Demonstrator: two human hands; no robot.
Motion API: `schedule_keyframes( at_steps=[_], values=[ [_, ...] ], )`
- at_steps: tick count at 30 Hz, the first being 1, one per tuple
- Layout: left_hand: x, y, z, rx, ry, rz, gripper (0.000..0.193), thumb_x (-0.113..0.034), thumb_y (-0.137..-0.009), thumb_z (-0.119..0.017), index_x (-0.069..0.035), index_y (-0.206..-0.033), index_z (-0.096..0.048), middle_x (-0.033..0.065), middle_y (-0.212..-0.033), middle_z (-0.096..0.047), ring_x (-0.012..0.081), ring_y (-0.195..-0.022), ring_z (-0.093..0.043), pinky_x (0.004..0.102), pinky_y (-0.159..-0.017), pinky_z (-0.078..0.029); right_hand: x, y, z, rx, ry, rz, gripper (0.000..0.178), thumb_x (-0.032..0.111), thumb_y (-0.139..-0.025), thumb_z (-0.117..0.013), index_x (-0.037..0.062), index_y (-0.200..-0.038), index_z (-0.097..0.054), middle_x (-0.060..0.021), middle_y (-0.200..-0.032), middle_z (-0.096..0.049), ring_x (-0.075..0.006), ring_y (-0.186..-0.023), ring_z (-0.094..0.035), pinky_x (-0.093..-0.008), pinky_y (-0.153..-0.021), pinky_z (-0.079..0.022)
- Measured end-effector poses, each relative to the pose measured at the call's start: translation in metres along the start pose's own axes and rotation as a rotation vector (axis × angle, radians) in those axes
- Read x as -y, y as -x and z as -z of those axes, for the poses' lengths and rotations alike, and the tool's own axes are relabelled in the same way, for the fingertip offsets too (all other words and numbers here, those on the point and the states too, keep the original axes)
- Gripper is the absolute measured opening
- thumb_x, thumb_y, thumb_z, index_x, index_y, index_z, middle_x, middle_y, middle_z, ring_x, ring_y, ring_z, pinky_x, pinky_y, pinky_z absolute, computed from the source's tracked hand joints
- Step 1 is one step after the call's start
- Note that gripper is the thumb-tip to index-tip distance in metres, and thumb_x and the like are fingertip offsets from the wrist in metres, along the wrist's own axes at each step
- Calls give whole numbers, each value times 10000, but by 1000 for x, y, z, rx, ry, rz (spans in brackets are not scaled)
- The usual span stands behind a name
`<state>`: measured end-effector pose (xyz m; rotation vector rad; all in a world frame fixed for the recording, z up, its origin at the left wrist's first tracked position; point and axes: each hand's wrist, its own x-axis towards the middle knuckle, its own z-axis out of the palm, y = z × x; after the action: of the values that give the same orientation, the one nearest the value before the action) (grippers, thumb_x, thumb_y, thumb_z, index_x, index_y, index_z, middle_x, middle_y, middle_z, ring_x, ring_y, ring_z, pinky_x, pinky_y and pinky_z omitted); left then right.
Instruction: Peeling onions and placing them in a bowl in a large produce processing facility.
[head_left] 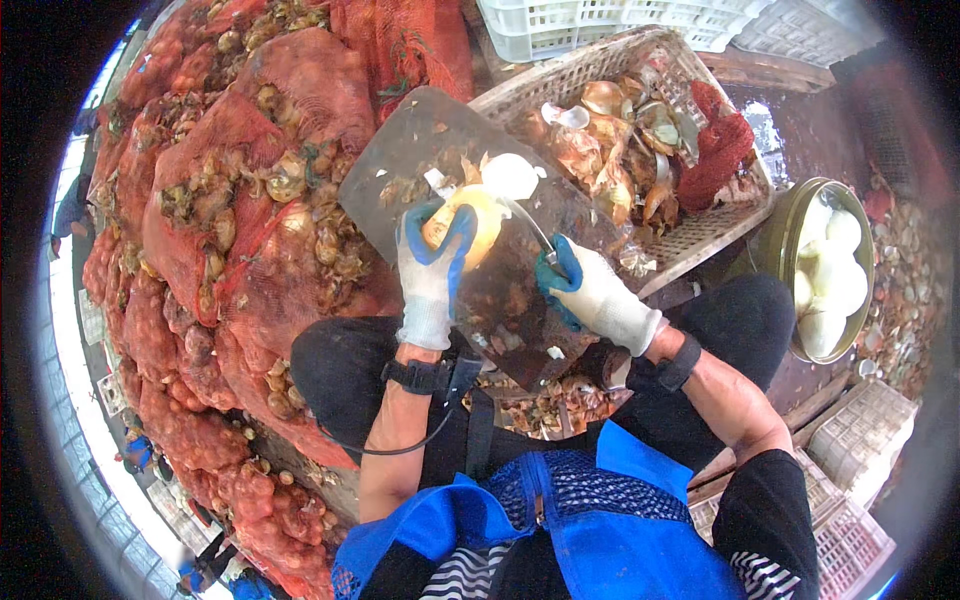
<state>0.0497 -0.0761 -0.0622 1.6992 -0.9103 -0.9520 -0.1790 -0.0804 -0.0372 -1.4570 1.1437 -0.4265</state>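
Note:
My left hand, in a white glove with a blue palm, is closed around a yellow-brown onion above a dark board. Gripped in my gloved right hand is a small knife; its curved metal blade reaches up toward the onion's right side. Whether the blade touches the onion I cannot tell. Just beyond the onion lies a peeled white onion, beside loose bits of brown skin on the board.
A pale plastic crate past the board holds onion skins and red netting. At right stands a round bucket with several peeled onions. Red mesh sacks of onions are heaped at left. White crates stand at the back.

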Motion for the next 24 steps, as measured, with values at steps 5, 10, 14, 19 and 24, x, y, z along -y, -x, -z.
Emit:
schedule_keyframes(
  at_steps=[5,10,14,19,24],
  values=[
    [3,-1,1,31,32,-94,427,-234,-842,-823,-25,-1144,-605,105,-1118,-600,187,-1016,-591,334,-891,-502,0,6,6,-19,200,177,208,138,-870,-625,4,-966,-498,-226,-820,-624,-452,-786,-614,-490,-667,-471],
    [-2,-1,2,17,-47,-107,423,-237,-834,-833,-24,-1124,-611,102,-1105,-606,187,-1003,-596,335,-889,-502,2,6,10,4,249,161,211,141,-868,-631,6,-967,-503,-219,-817,-628,-461,-776,-606,-485,-662,-477],
    [0,-1,3,31,-16,-114,415,-238,-836,-834,-19,-1110,-611,100,-1099,-610,181,-990,-599,332,-888,-502,-3,5,13,74,-49,91,208,148,-862,-653,23,-972,-530,-171,-782,-614,-381,-702,-603,-447,-659,-487],
    [-5,-1,3,42,24,-88,440,-268,-831,-837,-19,-1115,-609,111,-1091,-612,201,-988,-605,349,-881,-503,10,7,23,158,-203,-109,226,194,-890,-673,29,-971,-542,-117,-760,-581,-227,-673,-551,-397,-656,-478],
    [0,-1,1,40,-240,-300,480,-271,-797,-855,-28,-1132,-612,136,-1099,-622,261,-997,-627,390,-877,-513,19,-17,18,-36,-26,53,295,282,-929,-667,33,-1046,-563,-147,-806,-628,-277,-690,-588,-397,-681,-495]
  ],
)
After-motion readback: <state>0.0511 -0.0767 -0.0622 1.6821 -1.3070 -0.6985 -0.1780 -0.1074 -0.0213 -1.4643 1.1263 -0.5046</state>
